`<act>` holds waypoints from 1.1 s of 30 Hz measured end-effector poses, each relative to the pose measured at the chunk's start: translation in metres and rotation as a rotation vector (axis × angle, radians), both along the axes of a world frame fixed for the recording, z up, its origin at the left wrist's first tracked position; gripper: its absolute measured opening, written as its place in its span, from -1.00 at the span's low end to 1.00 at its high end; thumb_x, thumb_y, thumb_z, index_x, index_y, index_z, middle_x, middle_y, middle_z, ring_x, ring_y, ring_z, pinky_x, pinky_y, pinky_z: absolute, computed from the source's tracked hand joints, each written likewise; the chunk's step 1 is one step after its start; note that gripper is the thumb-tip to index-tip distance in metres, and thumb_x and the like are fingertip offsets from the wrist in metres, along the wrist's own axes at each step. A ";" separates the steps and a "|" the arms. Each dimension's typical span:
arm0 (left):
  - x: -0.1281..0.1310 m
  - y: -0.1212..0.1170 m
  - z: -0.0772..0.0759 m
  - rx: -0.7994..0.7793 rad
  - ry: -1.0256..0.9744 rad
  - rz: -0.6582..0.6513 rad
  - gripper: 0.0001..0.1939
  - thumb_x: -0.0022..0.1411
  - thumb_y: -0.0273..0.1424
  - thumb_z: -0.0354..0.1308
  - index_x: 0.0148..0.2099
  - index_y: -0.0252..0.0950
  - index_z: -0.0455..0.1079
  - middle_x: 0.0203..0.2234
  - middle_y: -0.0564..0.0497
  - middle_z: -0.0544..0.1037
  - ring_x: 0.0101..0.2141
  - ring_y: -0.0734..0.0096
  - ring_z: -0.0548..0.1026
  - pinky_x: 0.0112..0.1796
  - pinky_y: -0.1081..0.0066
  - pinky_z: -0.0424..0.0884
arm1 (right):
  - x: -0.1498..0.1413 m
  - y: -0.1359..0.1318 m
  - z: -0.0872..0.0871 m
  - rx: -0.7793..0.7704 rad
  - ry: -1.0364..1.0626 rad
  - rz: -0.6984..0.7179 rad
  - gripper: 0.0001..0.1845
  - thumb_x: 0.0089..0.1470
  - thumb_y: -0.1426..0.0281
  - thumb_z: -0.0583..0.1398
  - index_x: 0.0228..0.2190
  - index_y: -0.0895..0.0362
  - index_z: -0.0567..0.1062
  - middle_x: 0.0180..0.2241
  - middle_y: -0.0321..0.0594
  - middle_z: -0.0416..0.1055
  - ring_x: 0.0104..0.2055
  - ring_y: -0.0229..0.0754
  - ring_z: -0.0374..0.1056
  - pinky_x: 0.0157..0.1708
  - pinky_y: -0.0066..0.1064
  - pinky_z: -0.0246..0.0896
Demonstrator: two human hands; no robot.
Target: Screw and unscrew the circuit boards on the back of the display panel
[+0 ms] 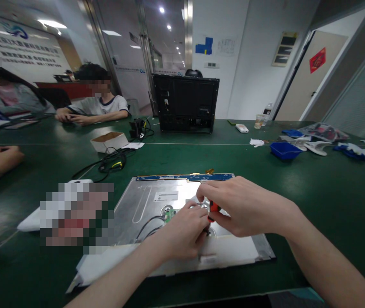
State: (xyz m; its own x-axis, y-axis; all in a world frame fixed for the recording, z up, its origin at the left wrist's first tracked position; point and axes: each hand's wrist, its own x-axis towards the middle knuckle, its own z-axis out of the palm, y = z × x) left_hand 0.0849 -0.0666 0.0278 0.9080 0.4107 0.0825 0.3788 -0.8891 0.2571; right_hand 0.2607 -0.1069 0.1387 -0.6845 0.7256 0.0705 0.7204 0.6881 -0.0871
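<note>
A flat display panel [143, 194] lies metal back up on the table, with a blue circuit strip [169, 177] along its far edge. My right hand [243, 205] grips a red-orange and black screwdriver [213, 207] over the middle of the panel. Its tip is hidden behind my hands. My left hand [185, 229] rests on the panel against the screwdriver's lower end, fingers curled together. What those fingers pinch, if anything, is hidden. A small green circuit board [170, 215] and dark cables [150, 224] show beside my left hand. White sheeting [233, 250] covers the panel's near part.
A black monitor-like unit [187, 102] stands at the back. On the left are a white box [108, 141], coiled black cables [110, 162] and a partly blurred white packet [50, 205]. A blue tray [285, 150] sits at right. Other people sit along the left side.
</note>
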 end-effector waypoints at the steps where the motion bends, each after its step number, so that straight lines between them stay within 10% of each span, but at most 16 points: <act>1: 0.000 0.000 0.000 0.001 0.002 0.000 -0.85 0.07 -0.53 0.12 -0.26 -0.27 0.40 -0.23 -0.06 0.53 -0.15 0.13 0.45 0.00 0.13 0.24 | -0.001 0.001 0.000 0.012 -0.010 -0.022 -0.78 0.12 0.43 0.12 -0.14 0.11 0.35 -0.22 -0.20 0.50 -0.35 -0.19 0.37 -0.50 -0.38 -0.06; 33: 0.002 0.001 -0.003 0.028 0.001 -0.008 -0.89 0.17 -0.51 0.10 -0.24 -0.26 0.40 -0.25 -0.04 0.54 -0.19 0.17 0.46 0.00 0.14 0.24 | -0.001 0.004 -0.002 0.023 -0.032 -0.028 -0.77 0.10 0.43 0.13 -0.16 0.13 0.31 -0.29 -0.21 0.50 -0.39 -0.17 0.38 -0.52 -0.38 -0.09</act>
State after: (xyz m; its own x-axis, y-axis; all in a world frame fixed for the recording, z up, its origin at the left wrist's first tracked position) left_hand 0.0867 -0.0654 0.0246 0.9114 0.4009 0.0932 0.3718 -0.8990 0.2314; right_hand 0.2597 -0.1030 0.1366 -0.6658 0.7432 0.0658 0.7418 0.6689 -0.0487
